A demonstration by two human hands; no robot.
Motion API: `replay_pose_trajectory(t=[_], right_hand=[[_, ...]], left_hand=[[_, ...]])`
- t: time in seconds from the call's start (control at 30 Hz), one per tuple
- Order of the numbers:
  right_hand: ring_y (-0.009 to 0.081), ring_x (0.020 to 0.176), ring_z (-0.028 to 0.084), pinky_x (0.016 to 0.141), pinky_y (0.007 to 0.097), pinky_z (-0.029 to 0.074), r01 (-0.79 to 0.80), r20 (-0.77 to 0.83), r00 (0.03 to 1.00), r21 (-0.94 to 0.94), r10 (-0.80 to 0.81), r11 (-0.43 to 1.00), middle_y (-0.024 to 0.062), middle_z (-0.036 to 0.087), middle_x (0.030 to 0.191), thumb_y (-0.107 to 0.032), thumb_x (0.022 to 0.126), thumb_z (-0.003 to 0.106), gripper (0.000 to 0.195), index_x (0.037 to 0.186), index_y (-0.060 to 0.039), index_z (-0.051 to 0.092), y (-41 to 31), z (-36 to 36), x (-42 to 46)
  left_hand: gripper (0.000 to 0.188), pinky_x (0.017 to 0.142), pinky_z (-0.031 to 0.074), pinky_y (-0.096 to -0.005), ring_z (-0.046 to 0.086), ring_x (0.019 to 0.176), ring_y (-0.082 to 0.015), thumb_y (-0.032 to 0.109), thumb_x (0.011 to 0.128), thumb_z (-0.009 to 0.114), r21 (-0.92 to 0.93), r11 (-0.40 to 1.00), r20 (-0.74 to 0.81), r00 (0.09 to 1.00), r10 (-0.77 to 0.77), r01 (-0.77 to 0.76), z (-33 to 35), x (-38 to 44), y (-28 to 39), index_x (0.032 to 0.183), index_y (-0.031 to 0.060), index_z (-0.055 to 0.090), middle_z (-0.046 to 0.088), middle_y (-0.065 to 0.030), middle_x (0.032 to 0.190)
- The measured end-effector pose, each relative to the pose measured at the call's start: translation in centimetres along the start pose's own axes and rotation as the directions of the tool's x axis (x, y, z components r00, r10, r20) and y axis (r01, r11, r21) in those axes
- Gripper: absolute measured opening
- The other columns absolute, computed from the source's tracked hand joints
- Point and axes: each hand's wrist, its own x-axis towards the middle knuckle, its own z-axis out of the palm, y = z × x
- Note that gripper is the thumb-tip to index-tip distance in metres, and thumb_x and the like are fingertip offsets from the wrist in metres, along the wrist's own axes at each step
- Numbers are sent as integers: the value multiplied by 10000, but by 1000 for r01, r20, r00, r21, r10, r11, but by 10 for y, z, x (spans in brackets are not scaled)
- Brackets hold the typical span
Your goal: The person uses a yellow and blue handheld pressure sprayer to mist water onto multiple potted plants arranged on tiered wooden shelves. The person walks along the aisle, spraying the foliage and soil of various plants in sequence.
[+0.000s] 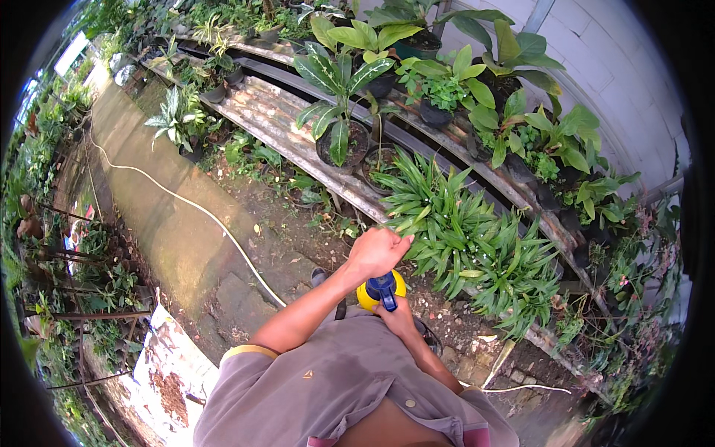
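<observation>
My left hand (380, 251) is curled over, above the far side of a yellow pump sprayer bottle (366, 297) with a dark blue head (382, 286). Its thumb points right, towards the tips of a bushy clump of narrow green leaves (458, 234). The palm side is turned away, so whether anything is gripped in it is hidden. Just below, close to my shirt, my right hand (395, 316) holds the sprayer at its blue handle. Much of the bottle's body is out of sight behind my hands.
Corrugated shelves (262, 112) carry potted plants along a white block wall (609, 61). A variegated plant's pot (342, 146) stands near the shelf edge. A pale hose (195, 208) crosses the paved path (151, 201). A white sheet (151, 385) lies at lower left.
</observation>
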Motion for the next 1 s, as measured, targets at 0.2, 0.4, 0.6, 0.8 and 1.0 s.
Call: replay_pose_trajectory(t=[0.2, 0.4, 0.6, 0.8, 1.0], right_hand=[[126, 594, 571, 593, 307, 469, 34, -14, 999, -14, -35, 999, 38, 604, 645, -109, 749, 734, 166, 746, -4, 604, -14, 19, 5], [111, 587, 559, 587, 297, 464, -58, -59, 996, 111, 65, 992, 27, 591, 629, -99, 748, 740, 173, 726, -8, 594, -19, 41, 11], [85, 639, 547, 576, 255, 433, 170, -129, 979, 81, -159, 982, 3, 597, 723, -62, 752, 732, 160, 789, -18, 583, -38, 57, 11], [79, 624, 536, 579, 266, 428, -70, -98, 992, 115, 81, 991, 3, 602, 685, -107, 755, 748, 187, 772, -4, 594, -36, 62, 9], [70, 558, 495, 529, 265, 402, 206, -297, 940, 103, -168, 973, -16, 556, 603, -85, 746, 764, 222, 707, -20, 555, -56, 85, 13]], left_hand=[[530, 560, 468, -465, 588, 562, -401, 493, 890, 522, 21, 999, 31, 999, -43, 42, 35, -13, -52, 603, 58, 623, 570, -204, 561], [548, 587, 485, -465, 596, 583, -399, 442, 885, 546, 40, 998, 333, 942, 38, -55, -26, 13, -23, 554, 5, 567, 561, -193, 550], [562, 507, 434, -479, 522, 498, -419, 400, 918, 512, -112, 875, 350, 805, 479, -472, -123, -27, 70, 525, -2, 540, 497, -191, 471], [519, 521, 470, -473, 570, 526, -393, 395, 921, 483, 0, 900, 231, 875, 425, -437, -109, -22, 39, 551, 50, 594, 542, -185, 512], [503, 547, 501, -475, 606, 559, -382, 416, 912, 483, 56, 913, 231, 895, 382, -404, -35, -17, -32, 579, 64, 618, 602, -171, 568]])
